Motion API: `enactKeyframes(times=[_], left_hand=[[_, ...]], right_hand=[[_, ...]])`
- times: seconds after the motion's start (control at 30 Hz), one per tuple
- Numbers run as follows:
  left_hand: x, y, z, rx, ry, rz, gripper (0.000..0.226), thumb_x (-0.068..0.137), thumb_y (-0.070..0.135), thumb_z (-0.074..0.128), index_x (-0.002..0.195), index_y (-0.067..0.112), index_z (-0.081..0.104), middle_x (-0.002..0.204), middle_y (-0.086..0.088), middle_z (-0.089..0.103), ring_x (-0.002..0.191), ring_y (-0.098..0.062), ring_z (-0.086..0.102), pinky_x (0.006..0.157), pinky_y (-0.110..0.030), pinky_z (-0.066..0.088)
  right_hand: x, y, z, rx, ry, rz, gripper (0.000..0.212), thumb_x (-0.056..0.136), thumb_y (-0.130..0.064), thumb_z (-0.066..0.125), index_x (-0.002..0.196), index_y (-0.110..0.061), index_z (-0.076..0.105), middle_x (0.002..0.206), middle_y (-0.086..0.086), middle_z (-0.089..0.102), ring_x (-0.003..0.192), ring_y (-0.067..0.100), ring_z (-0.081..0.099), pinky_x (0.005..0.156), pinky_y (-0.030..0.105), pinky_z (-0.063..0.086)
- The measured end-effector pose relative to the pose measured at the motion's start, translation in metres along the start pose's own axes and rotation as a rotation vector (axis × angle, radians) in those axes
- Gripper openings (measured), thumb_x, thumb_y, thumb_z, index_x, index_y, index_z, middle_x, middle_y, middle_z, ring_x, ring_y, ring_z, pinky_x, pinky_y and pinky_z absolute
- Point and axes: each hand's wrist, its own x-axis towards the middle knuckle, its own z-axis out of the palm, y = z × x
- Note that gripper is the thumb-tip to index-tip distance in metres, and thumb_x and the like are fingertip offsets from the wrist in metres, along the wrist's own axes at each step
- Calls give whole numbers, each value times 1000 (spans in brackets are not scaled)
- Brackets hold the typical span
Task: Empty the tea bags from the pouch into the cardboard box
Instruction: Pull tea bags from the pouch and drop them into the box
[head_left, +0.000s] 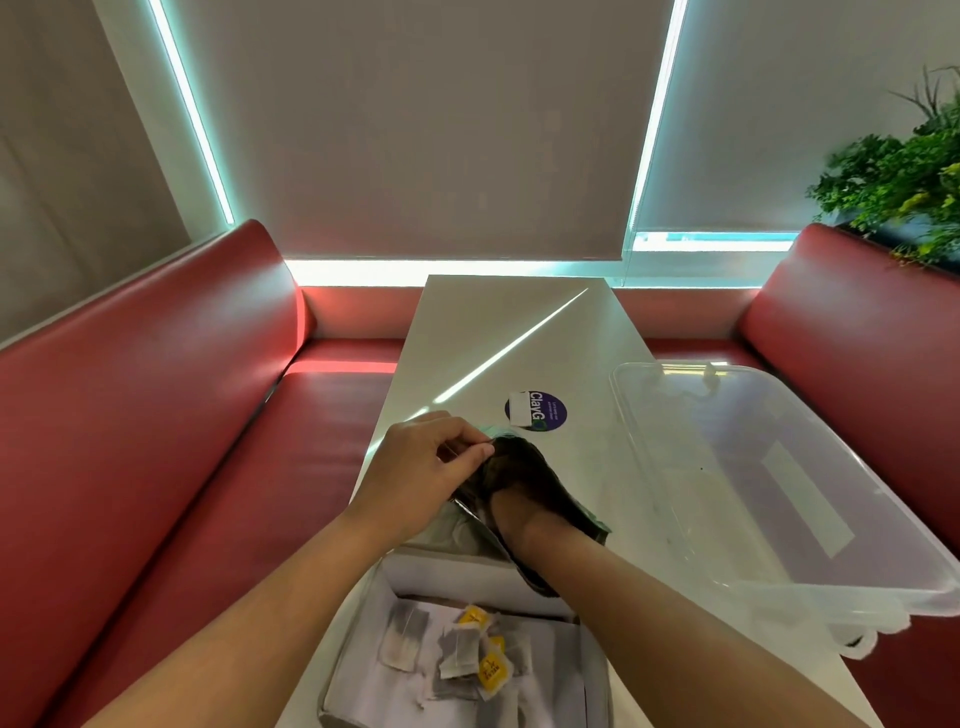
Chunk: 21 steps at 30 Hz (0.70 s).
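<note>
Cardboard box (441, 569): at 6 o'clock on the table (519, 322), open, with tea bags (457, 657) lying loose inside.
Pouch (524, 467): dark, held over the box's far edge, at 12 from it.
Right hand (519, 519): thrust into the pouch; whether it grips anything cannot be told.
Left hand (421, 467): pinches the pouch rim at 11.
Tub (779, 493): clear, at 3.
Progress: likely partway, as several bags are in and any left in the pouch must follow.
Hidden: pouch contents, right fingers; box's near edge is cut off.
</note>
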Motion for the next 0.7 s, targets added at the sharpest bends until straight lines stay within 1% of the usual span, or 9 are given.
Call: enactKeyframes(times=[0.07,0.17,0.27,0.33,0.37,0.43,0.53,0.6,0.7], left_hand=[[0,1,1,8,-6,9,7,78,20,74,77,27,73,72,14,64,70,-2,59,64,-9,44],[1,2,2,5,-14,13,7,79,21,74,77,27,73,71,15,63,71,-2,59,64,-9,43],[2,2,4,2,-14,11,5,79,22,74,78,27,73,72,14,64,71,-3,59,64,-13,46],[2,1,5,14,-14,12,2,79,24,73,79,25,74,74,13,64,71,-4,60,66,-17,49],[2,0,5,26,-15,15,1,79,24,73,79,25,74,74,12,64,71,-4,60,66,-19,50],[3,-2,6,54,-16,18,1,79,25,73,80,26,73,74,12,64,71,-4,60,66,-20,50],[3,-6,7,89,-23,-1,1,79,26,72,80,27,73,75,12,63,71,-3,60,65,-17,48],[3,-8,8,101,-33,-14,2,79,26,72,80,27,72,76,12,63,70,-3,60,64,-16,46],[2,-10,10,102,-49,-29,3,79,26,73,80,28,72,76,11,63,71,-3,60,65,-20,48]], right_hand=[[6,7,9,-76,69,-57,50,98,-36,40,143,-15,31,146,4,34,134,23,32,110,29,26],[14,22,19,-104,83,-67,50,94,-40,45,135,-12,43,142,8,44,128,25,40,108,36,31],[11,27,18,-78,59,-96,50,94,-40,43,133,-9,46,136,9,48,125,27,44,104,36,35],[2,26,13,-100,137,-106,70,80,-62,42,132,-16,48,133,8,52,119,28,48,105,38,38],[-6,24,9,-128,178,-102,69,78,-64,42,131,-21,48,130,6,54,116,26,50,103,37,39],[-28,16,-3,-101,223,-163,43,92,-38,49,128,-16,51,123,7,56,110,25,53,96,33,44],[-63,17,-14,-105,466,-349,25,79,-11,70,104,-11,70,105,7,63,94,26,61,79,31,55],[-85,21,-17,-21,606,-434,20,76,-12,72,96,-13,73,97,4,65,88,21,62,72,25,55],[-114,21,-22,145,701,-468,25,88,-23,51,96,-15,73,97,3,64,88,13,59,77,17,49]])
